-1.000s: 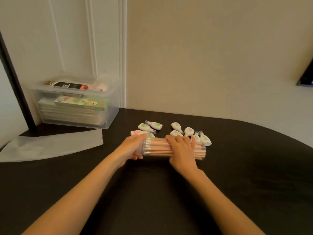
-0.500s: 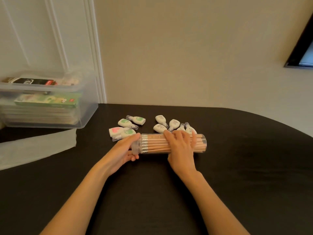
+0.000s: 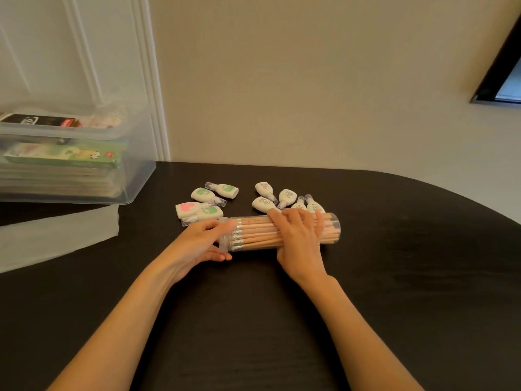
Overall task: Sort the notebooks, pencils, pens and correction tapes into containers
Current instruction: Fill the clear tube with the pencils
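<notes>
1. The table (image 3: 253,328) is dark, almost black, with a faint grain. Its far edge curves down toward the right of the frame.
2. Behind it the wall (image 3: 310,80) is plain beige. White panelling (image 3: 84,52) fills the upper left, and a dark frame (image 3: 499,69) cuts into the upper right corner.
3. At the left edge a clear bin (image 3: 141,179) sits on the table. Notebooks (image 3: 56,182) are stacked inside it, with a green box (image 3: 64,156) and a black box (image 3: 39,121) above them. A frosted plastic sheet (image 3: 56,238) lies flat on the table just in front of the bin.
4. The pencil tube (image 3: 253,235) lies on its side at the middle of the frame. It is packed with pencils, and its capped end points left.
5. Your left hand (image 3: 197,244) has its grip curled round that capped end.
6. Your right hand (image 3: 298,238) has its grip over the tube's middle, with the fingers bent across the top.
7. The correction tapes (image 3: 287,196) lie loose on the table just behind the tube. They form two clusters, one toward the left and one toward the right.
</notes>
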The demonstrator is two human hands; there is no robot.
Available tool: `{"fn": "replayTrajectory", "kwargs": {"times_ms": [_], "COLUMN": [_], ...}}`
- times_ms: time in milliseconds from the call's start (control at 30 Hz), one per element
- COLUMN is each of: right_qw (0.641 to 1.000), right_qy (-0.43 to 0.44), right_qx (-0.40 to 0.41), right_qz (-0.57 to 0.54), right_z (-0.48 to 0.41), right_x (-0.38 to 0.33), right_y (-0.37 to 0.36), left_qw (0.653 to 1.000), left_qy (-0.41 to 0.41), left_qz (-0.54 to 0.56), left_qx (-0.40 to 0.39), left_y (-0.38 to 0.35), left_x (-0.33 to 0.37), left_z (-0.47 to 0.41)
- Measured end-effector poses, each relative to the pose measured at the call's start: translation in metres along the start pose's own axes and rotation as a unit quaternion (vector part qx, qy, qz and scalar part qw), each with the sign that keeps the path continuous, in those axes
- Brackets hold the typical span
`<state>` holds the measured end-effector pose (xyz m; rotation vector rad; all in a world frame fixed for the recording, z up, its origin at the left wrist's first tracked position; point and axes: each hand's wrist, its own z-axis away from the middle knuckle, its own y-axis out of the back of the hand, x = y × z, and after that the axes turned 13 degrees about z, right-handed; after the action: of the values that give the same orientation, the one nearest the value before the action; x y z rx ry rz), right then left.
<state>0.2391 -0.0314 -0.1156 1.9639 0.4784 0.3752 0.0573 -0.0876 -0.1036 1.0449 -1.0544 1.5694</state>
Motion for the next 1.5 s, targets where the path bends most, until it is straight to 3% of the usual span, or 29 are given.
{"fn": "replayTrajectory", "kwargs": {"times_ms": [167,367,567,700,933,1133,1267,1500], "right_qw": [1.0,0.999,0.999,0.999,1.0,0.999,0.999,0.995], "right_qy": [0.003,-0.008,-0.021,-0.017,-0.014,-0.029,-0.023,-0.054], "right_qx": [-0.03,-0.034,-0.014,-0.011,0.004,-0.009,-0.007,0.075], "right_qz": [-0.005,-0.022,-0.04,-0.049,-0.026,-0.041,-0.032,-0.035], "right_z": [-0.003,-0.003,0.0,0.001,0.0,0.001,0.002,0.002], "right_x": [0.008,0.008,0.007,0.008,0.014,0.015,0.013,0.008], "right_y": [0.002,0.001,0.002,0.001,0.002,0.004,0.002,-0.003], "left_qw": [0.995,0.977,0.991,0.998,0.994,0.977,0.98,0.998], "left_qy": [-0.067,-0.156,-0.093,-0.023,-0.08,-0.156,-0.127,0.029], "left_qz": [-0.06,-0.143,-0.088,-0.06,-0.06,-0.141,-0.156,0.015], "left_qx": [-0.05,-0.031,0.034,0.025,-0.037,-0.035,-0.008,0.055], "left_y": [0.002,-0.01,-0.01,-0.009,-0.006,-0.01,-0.011,-0.015], "left_x": [0.002,-0.004,-0.001,0.003,0.001,0.004,0.002,0.013], "left_z": [0.007,0.004,0.003,0.006,0.009,0.013,0.011,0.016]}}
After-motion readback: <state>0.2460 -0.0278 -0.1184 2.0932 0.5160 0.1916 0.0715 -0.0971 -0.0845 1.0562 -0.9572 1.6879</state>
